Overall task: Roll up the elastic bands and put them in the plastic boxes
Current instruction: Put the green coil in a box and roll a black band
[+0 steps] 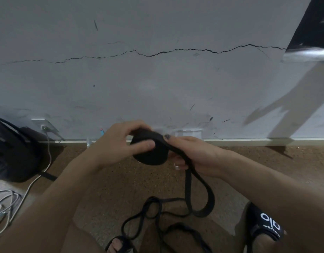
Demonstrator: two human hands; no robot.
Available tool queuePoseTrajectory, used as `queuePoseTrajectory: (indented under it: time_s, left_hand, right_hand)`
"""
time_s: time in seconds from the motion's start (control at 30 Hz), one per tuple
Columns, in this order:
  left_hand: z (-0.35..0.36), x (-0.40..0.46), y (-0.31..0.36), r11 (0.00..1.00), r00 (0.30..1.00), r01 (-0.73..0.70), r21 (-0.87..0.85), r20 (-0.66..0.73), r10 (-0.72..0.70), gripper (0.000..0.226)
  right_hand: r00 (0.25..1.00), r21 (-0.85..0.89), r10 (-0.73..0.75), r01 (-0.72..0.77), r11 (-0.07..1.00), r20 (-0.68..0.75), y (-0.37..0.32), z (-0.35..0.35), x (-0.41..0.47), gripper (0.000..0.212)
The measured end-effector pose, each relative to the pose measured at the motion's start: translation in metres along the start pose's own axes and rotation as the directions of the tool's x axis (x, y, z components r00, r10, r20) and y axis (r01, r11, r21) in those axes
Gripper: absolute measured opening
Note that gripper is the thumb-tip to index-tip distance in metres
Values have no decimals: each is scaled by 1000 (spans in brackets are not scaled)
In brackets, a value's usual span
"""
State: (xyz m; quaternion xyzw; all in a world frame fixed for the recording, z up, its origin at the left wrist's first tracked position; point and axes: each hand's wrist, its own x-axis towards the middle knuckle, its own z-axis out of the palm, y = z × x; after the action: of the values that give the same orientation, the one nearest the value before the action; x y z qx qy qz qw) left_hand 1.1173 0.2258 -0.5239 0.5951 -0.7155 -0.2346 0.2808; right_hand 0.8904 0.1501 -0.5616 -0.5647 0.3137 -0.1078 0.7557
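Rolling is the step in hand: a black elastic band (189, 183) is being wound into a flat roll (150, 150), which is held in the air above the brown floor (102, 189), just in front of the grey wall (157, 79). The roll is gripped by the left hand (119, 143), whose thumb is pressed on its near face while the fingers are curled over its top edge. The free strap is led off the roll toward 4 o'clock and is pinched by the right hand (192, 154), with the thumb laid along it near the roll. From there the strap hangs down in a loop toward 6 o'clock and joins a loose tangle of band (150, 214) lying on the floor between the sandalled feet. A good length appears still unwound, so the task is judged only partly done. The next move probably calls for tension kept on the strap while the roll is turned, so the layers stay flat and tight. No plastic boxes can be seen. A black bag (13, 152) and white cables (4, 201) lie at 9 o'clock.
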Motion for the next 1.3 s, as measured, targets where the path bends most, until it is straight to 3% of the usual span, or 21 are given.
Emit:
queuePoseTrajectory:
  time_s: [0.13,0.3,0.43,0.53,0.6,0.77,0.87,0.97,1.13,1.2,1.3]
  left_hand:
    - [16,4,4,935,977,-169,311,175,118,31]
    - [20,3,4,934,974,-213,287,135,181,42]
    - [17,0,0,969,981,-196,153,38,192,30]
    - [16,-3,0,978,981,-193,74,1,193,22]
    - [15,-4,0,983,985,-173,62,5,173,26]
    - [22,-1,4,958,981,-177,226,121,152,36]
    - [26,0,7,955,976,-213,206,91,198,22]
    - [22,-2,3,972,979,-201,125,2,203,28]
    - [21,-4,5,988,985,-155,17,-77,155,28]
    - [18,-4,6,992,991,-129,17,-31,129,30]
    - [22,-3,8,966,981,-186,180,85,173,36]
  right_hand:
    - [990,-259,-19,-19,966,-142,2,4,1,64]
    - [995,-410,-19,-24,912,-101,-4,-1,2,66]
    - [989,-173,107,-88,981,104,-7,-4,-3,50]
    - [979,-1,111,-113,994,169,-6,-2,-5,38]
    - [987,-32,99,-95,995,130,-6,-1,-4,43]
    - [997,-264,70,-75,962,-30,-5,2,-3,64]
    - [995,-216,98,-97,971,-8,-4,3,-5,59]
    - [991,-137,118,-108,985,69,-4,-3,-7,48]
    - [975,27,127,-135,991,184,-2,0,-7,55]
    - [986,-35,109,-105,994,124,-3,1,-7,56]
    - [996,-202,82,-75,977,28,-5,4,-6,62]
